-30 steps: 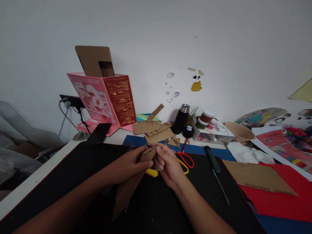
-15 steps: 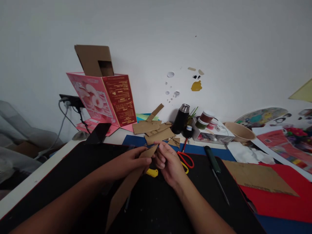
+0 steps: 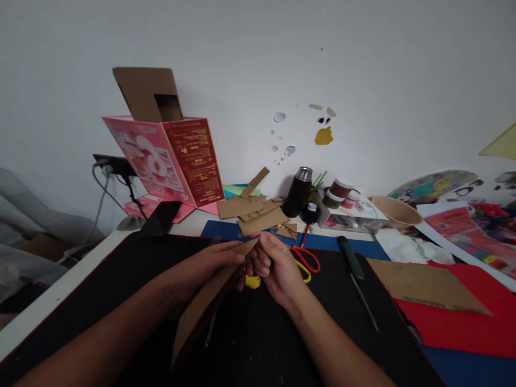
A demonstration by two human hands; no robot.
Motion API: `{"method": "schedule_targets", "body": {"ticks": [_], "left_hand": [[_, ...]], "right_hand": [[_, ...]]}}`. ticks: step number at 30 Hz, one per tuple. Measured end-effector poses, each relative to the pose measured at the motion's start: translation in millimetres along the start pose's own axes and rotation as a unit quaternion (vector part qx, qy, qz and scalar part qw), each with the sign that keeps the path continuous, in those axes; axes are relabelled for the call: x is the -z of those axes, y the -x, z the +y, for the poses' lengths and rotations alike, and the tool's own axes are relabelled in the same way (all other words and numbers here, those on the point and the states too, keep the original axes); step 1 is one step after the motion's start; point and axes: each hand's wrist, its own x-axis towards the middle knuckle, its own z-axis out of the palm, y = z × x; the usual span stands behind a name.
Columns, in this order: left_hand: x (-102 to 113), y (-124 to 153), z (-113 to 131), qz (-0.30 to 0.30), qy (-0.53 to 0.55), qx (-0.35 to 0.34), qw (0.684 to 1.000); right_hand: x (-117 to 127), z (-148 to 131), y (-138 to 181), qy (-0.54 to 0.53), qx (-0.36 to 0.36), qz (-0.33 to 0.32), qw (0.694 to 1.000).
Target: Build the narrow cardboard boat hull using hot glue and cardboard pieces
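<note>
A long brown cardboard strip (image 3: 203, 306) slants up from the lower middle of the view, held above the black mat (image 3: 290, 333). My left hand (image 3: 220, 263) is closed on it, thumb along the near face and the other fingers partly hidden behind. At the strip's far tip, my right hand (image 3: 274, 263) pinches the edge with thumb and curled fingers. Just beyond and below the hands lies a yellow-handled tool (image 3: 252, 281), partly covered. Scissors with red (image 3: 308, 260) and yellow handles rest right of my right hand.
Cardboard scraps (image 3: 262, 220) lie behind the hands. A black flask (image 3: 298, 191) and paint jars (image 3: 341, 189) stand near the wall. A green-handled pointed tool (image 3: 350, 260) lies to the right, beside a cardboard sheet (image 3: 427, 287) on red paper. A pink box (image 3: 161, 161) stands back left.
The view has shifted slightly. My left hand has slid a little back along the strip, its thumb now lying flatter; my right hand stays at the tip.
</note>
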Motion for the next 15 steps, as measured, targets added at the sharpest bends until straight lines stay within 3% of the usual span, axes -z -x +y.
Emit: {"method": "schedule_targets", "body": {"ticks": [15], "left_hand": [[0.7,-8.3,-7.7,0.020,0.074,0.106,0.991]], "right_hand": [[-3.2,0.6,0.7,0.001,-0.028,0.032,0.999]]}}
